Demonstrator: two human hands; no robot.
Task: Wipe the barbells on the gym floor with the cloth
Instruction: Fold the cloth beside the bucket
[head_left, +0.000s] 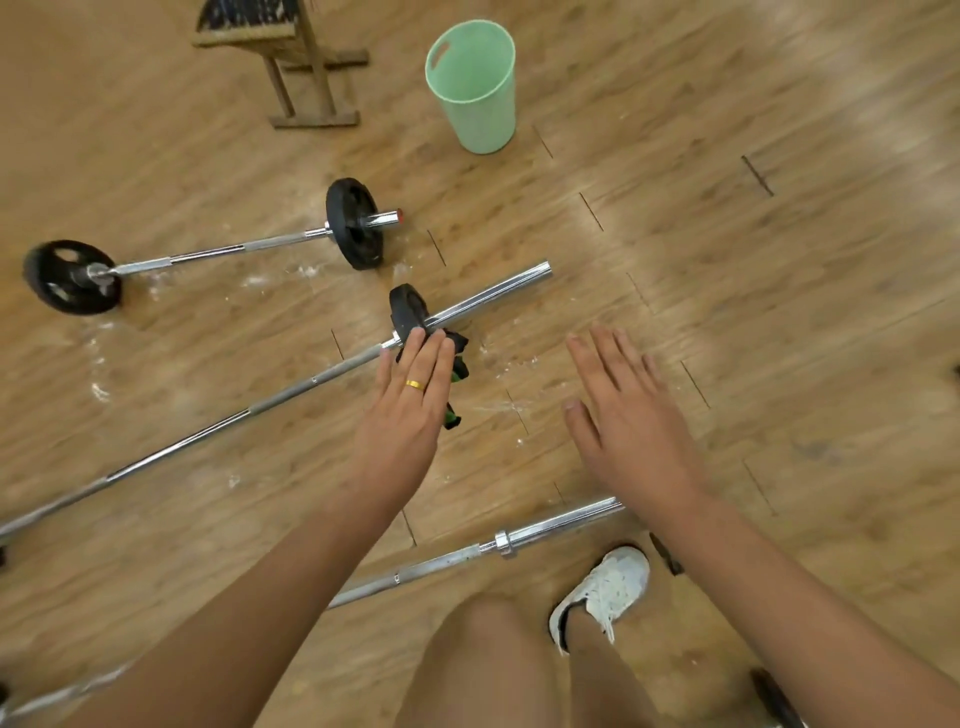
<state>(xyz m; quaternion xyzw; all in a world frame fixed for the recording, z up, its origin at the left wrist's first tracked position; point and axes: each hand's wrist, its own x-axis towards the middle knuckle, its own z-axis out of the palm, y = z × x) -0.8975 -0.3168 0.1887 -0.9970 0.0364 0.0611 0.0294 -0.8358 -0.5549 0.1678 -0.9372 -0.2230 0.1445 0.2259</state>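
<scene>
Head view. 3 barbells lie on the brown wood-plank floor (779, 312), roughly parallel, each with its long axis running from near left to far right.

The short chrome barbell (223, 254), the farthest, carries 2 round black plates, 1 at each end. Its right tip has a red cap.

The long chrome middle barbell (249, 413) runs from the left edge to a bare, shiny sleeve end at far right. 1 small black plate (408, 312) sits on it where the sleeve begins.

The nearest chrome barbell (467, 553) shows a bright collar and a bare sleeve pointing right. Its left part passes behind the left forearm.

The black-and-green cloth (460, 358) is bunched against the middle barbell, just right of the small black plate and on its near side. The left hand (410, 410) covers most of it. That hand lies flat on the cloth with straight fingers, not clenched, its fingertips at the plate and a gold ring on 1 finger. The right hand (626, 415) is spread and released, grasping nothing, over the floor to the right of the cloth and apart from it.

White smears and specks mark the floor around the far and middle barbells.

A mint-green plastic bucket (475, 88) stands upright at far centre, well apart from the barbells, with a slot handle under its rim. Only its green inner wall shows; the bottom is out of sight. A wooden stand (301, 67) is to its left. A white shoe (602, 592) rests near the nearest barbell's sleeve.
</scene>
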